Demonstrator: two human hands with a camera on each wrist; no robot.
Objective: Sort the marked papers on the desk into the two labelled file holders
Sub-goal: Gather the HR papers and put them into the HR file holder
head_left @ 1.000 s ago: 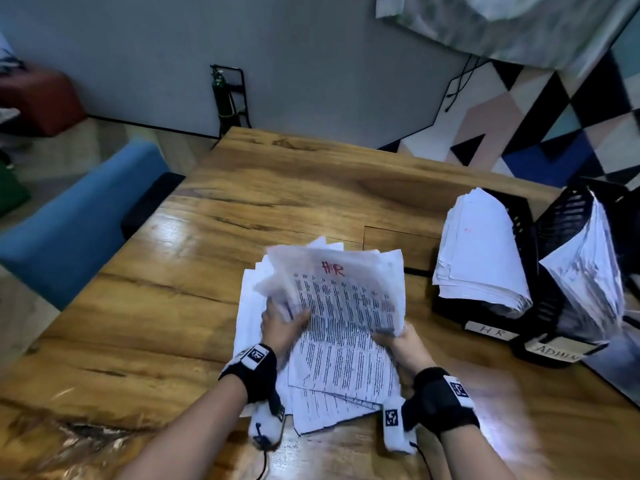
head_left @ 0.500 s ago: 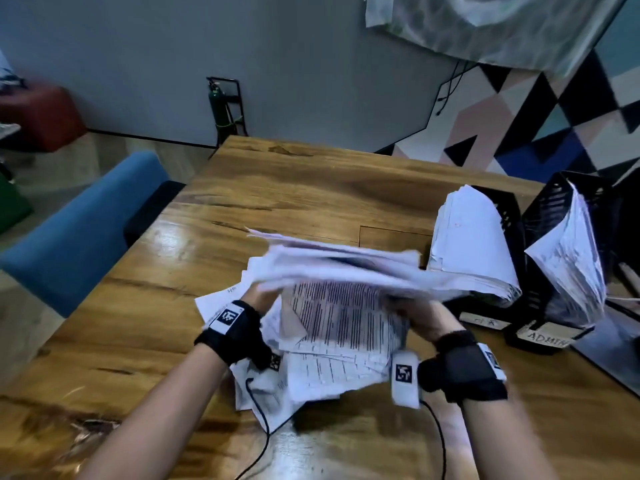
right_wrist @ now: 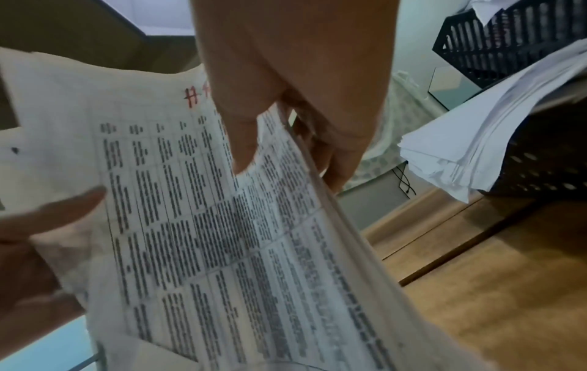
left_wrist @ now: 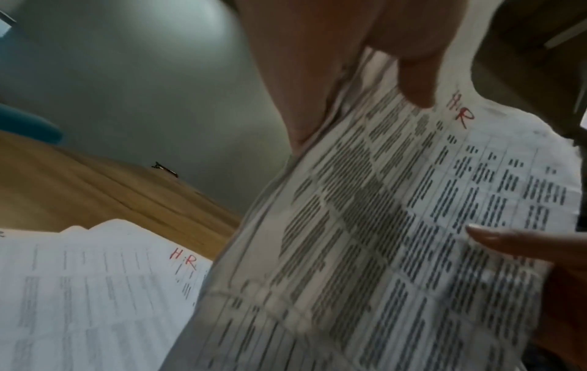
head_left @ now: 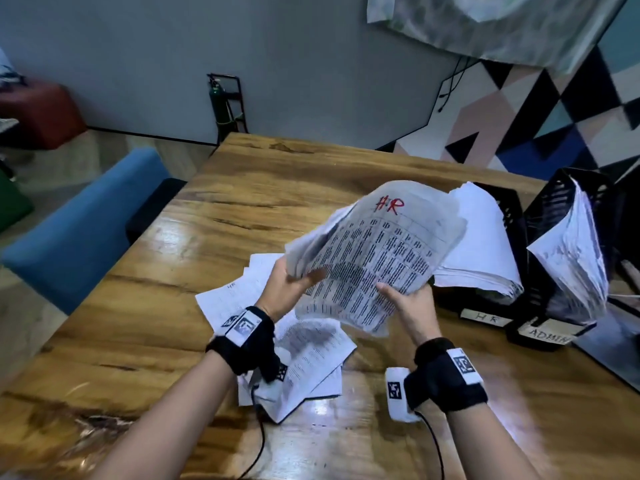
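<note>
Both hands hold up a bundle of printed papers (head_left: 374, 251) whose top sheet is marked "HR" in red. My left hand (head_left: 294, 284) grips its left edge, thumb on the front (left_wrist: 416, 82). My right hand (head_left: 405, 299) grips the lower right edge, thumb on the print (right_wrist: 244, 140), fingers behind. The bundle hangs above the desk, just left of the black HR file holder (head_left: 509, 209), which is stuffed with white sheets. The ADMIN file holder (head_left: 554, 199) stands right of it, also full. More marked papers (head_left: 304, 355) lie on the desk under my wrists, one marked "HR" (left_wrist: 105, 288).
The wooden desk (head_left: 242, 209) stretches left and far from the papers. A blue chair (head_left: 86, 223) stands at its left edge. A green cylinder in a black stand (head_left: 225, 102) is against the grey wall beyond the desk.
The bundle went from lying over the desk pile to being lifted, tipped up and carried right toward the HR holder. Both hands kept their hold.
</note>
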